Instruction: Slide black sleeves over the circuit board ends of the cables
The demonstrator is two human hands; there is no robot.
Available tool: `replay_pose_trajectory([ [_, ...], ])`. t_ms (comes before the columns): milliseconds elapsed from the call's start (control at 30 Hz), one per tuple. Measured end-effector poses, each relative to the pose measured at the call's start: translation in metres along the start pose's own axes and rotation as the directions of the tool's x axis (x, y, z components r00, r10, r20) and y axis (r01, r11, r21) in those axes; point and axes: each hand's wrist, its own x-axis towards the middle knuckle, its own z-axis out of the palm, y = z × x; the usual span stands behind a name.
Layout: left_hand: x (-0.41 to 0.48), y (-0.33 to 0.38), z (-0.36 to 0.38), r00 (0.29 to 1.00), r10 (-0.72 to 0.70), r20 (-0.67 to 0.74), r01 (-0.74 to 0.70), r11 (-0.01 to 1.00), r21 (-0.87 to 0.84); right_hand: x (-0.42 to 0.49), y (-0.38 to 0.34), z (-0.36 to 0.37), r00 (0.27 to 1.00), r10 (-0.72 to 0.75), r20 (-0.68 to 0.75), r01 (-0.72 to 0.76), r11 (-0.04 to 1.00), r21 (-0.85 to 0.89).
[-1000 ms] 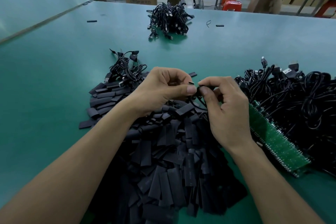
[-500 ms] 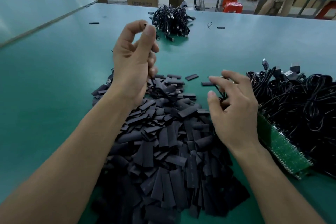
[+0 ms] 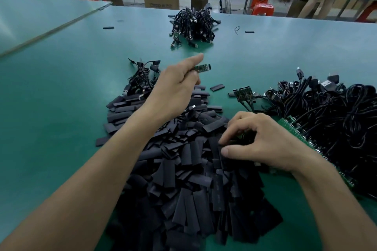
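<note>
On the green bench (image 3: 61,108), the heap of black sleeves (image 3: 183,179) lay right in front of you. A small bundle of cables (image 3: 142,77) sat at the heap's far left edge. Just beside it, your left hand (image 3: 175,89) hung above the far side of the heap. Its curled fingers (image 3: 192,79) and thumb were clamped on a little green circuit board (image 3: 202,67), and the forefinger stuck straight out. Well beyond the heap, a pile of cables (image 3: 193,26) lay by itself.

Just past the heap's far right corner lay one loose sleeve (image 3: 217,87), then a row of small boards (image 3: 243,92) on their leads. Your right hand (image 3: 265,144) rested on the heap's right side. Its fingers were curled down and drawn close to the thumb over something dark, and I cannot tell whether they gripped it. To the right of the heap, a green panel (image 3: 306,142) ran along the edge of the big tangle of black cables (image 3: 336,120).
</note>
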Motion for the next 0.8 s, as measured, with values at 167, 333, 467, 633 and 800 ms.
replay_pose_trajectory([
  [167,-0.002,-0.002,-0.002,0.997,-0.024,0.071,0.026,0.999,-0.018,-0.004,-0.001,-0.008,0.987,0.079,0.143,-0.074,0.997,-0.036],
  [333,-0.002,-0.006,0.0,0.997,-0.06,0.055,0.065,0.995,-0.078,-0.002,0.001,-0.007,0.976,0.129,0.173,-0.1,0.981,-0.168],
  [467,-0.002,-0.008,0.001,0.997,-0.077,0.031,0.081,0.988,-0.134,0.0,0.002,-0.002,0.992,0.085,0.094,-0.073,0.989,-0.131],
  [633,-0.004,-0.01,0.005,0.99,-0.066,0.125,0.085,0.985,-0.152,0.005,0.005,0.011,0.941,-0.044,-0.337,0.09,0.988,0.122],
  [800,-0.004,-0.012,0.007,0.984,-0.062,0.167,0.079,0.992,-0.099,0.009,0.01,0.023,0.854,-0.023,-0.52,0.117,0.982,0.149],
])
